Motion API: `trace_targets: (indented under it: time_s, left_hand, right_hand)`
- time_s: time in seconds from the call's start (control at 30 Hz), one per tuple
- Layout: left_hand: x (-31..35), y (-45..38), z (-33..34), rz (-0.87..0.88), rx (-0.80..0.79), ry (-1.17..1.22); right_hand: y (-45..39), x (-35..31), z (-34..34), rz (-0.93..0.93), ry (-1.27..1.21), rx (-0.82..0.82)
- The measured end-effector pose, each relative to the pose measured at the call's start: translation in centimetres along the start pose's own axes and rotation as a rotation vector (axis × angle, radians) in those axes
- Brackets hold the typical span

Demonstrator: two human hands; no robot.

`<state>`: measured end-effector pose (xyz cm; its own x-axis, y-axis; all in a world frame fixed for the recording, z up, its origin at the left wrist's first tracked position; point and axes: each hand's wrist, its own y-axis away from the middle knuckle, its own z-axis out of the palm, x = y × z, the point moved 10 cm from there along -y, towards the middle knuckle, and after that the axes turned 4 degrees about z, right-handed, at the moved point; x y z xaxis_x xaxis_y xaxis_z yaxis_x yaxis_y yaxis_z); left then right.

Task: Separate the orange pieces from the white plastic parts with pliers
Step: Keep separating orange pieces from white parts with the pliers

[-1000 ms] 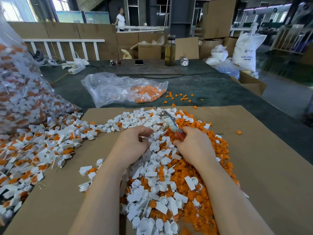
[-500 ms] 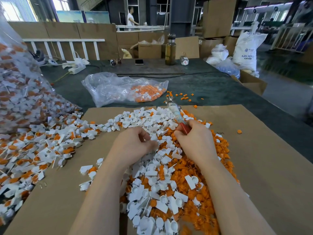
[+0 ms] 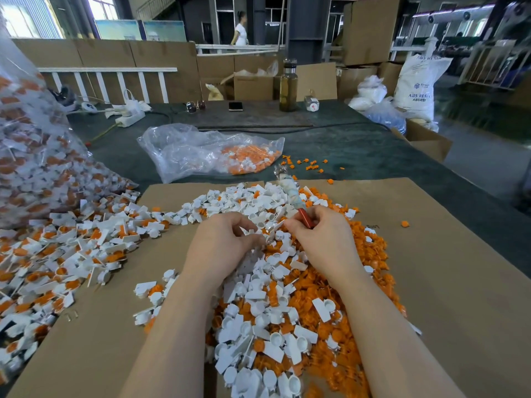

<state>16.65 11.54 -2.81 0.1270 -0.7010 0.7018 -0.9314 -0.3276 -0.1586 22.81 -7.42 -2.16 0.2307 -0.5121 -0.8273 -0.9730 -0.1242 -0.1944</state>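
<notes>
So our right hand [image 3: 321, 239] has its fingers curled around the pliers [image 3: 290, 193], gripping the red handle low down so the wrapped shaft and nose stick up and away from us, over the far edge of the heap. Looks like we park the tool that way so the thumb and forefinger are free to help with the little white part [image 3: 274, 229] sitting right between both hands. Our left hand [image 3: 227, 239] is curled in too, fingertips pinching toward that same part; whether it actually holds it or just touches it, we can't tell from here.

Both hands sit on top of the sorted heap [image 3: 281, 305] on the cardboard sheet [image 3: 448, 282]: loose orange pieces [image 3: 370, 254] mostly to the right, emptied white parts piled toward the middle and near edge. Probably handy, since stuff just drops where we work.

The unsorted parts [image 3: 57, 254] spill out of a big clear bag [image 3: 31, 156] on the left. Those are white tabs with a cup end and an orange plug still inside. A smaller plastic bag [image 3: 207, 150] with orange bits lies further back on the table [image 3: 359, 145].
</notes>
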Motion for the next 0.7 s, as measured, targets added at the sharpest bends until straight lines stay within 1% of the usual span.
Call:
trace_targets:
  time_s: [0.07,0.17,0.3,0.4,0.6,0.7]
  left_hand:
    - [-0.08,-0.04,-0.27,-0.015,0.036,0.045]
    - [0.05,0.05,-0.14,-0.02,0.042,0.061]
    - [0.23,0.11,-0.05,-0.027,0.065,0.08]
    - [0.13,0.14,-0.08,-0.053,0.075,0.115]
    - [0.44,0.37,0.04,-0.051,0.081,0.326]
    - [0.62,0.54,0.2,-0.086,0.095,0.459]
  right_hand:
    - [0.03,0.06,-0.27,0.018,-0.076,0.008]
    - [-0.01,0.19,-0.5,0.029,-0.137,0.015]
    - [0.0,0.01,-0.37,0.001,-0.154,0.003]
    - [0.04,-0.16,-0.1,-0.017,-0.115,-0.007]
    - [0.18,-0.25,-0.19,-0.01,-0.152,0.024]
    - [0.3,-0.49,-0.29,-0.018,-0.158,0.038]
